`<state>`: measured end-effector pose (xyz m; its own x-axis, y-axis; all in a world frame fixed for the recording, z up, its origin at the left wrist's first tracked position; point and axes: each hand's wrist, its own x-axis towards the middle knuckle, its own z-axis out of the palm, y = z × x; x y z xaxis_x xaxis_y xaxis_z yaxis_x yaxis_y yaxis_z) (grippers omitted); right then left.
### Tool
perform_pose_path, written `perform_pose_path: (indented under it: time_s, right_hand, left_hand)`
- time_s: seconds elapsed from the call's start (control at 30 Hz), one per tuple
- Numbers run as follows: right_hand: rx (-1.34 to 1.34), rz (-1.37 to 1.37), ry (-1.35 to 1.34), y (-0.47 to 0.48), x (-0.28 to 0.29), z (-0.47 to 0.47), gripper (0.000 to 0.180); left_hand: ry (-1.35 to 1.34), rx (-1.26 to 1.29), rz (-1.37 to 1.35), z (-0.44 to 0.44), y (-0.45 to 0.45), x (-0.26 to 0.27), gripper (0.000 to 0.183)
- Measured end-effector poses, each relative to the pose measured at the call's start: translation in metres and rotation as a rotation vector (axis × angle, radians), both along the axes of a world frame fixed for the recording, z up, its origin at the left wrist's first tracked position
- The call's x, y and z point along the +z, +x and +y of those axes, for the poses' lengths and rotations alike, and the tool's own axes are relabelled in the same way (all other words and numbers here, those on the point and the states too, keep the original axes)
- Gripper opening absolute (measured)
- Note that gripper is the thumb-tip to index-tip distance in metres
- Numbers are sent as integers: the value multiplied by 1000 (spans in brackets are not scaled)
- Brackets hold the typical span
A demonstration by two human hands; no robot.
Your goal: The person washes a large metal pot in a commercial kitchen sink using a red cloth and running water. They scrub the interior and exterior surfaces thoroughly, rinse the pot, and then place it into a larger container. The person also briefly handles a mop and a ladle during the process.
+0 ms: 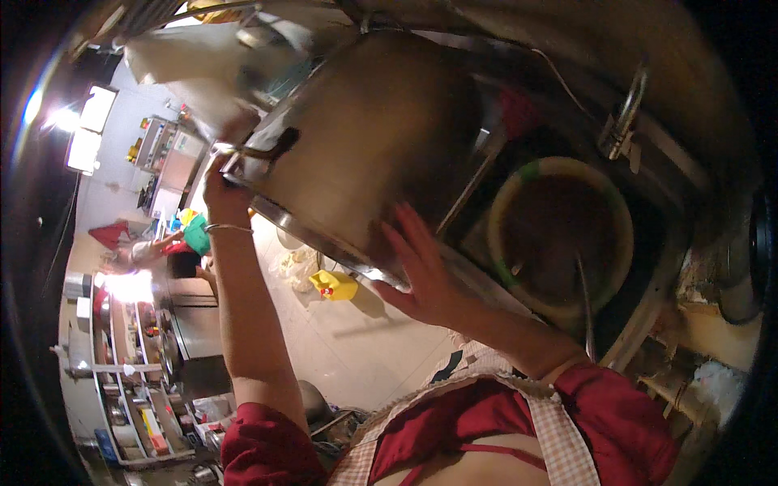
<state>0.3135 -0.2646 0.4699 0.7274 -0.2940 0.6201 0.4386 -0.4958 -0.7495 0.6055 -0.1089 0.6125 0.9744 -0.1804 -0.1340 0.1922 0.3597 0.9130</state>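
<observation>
A broad, brownish metal surface (364, 121) with a bright steel edge (292, 228) fills the space before me. Its middle is blurred, and I cannot tell whether it is a counter or a large vessel. At its far left corner, my left hand (226, 185) is closed around a shiny metal part, beside a dark, curved, handle-like piece (279, 146). My right hand (422, 267) is spread over the near edge, fingers apart and holding nothing. To its right, a round basin (499, 243) with a yellow-green rim holds dark contents and a thin rod (585, 291).
A metal tap (623, 124) stands beyond the basin. On the floor are a yellow jerrycan (340, 287) and a plastic bag (296, 267). A person (146, 252) is in the background, near loaded shelves (130, 376). A pale blurred shape (188, 58) is at upper left.
</observation>
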Motion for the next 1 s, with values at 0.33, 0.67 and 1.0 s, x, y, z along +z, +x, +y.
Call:
perform_pose_path:
  time_s: [0.33, 0.67, 1.0]
  right_hand:
    - [-277, 253, -227, 22, 49, 0, 68]
    - [-40, 109, -315, -60, 76, 100, 67]
    - [434, 231, -36, -136, 66, 286, 68]
  left_hand:
    - [-120, 140, -48, -5, -107, 5, 23]
    - [-296, 36, -249, 147, -250, 46, 9]
    - [-30, 226, -53, 344, -339, 55, 13]
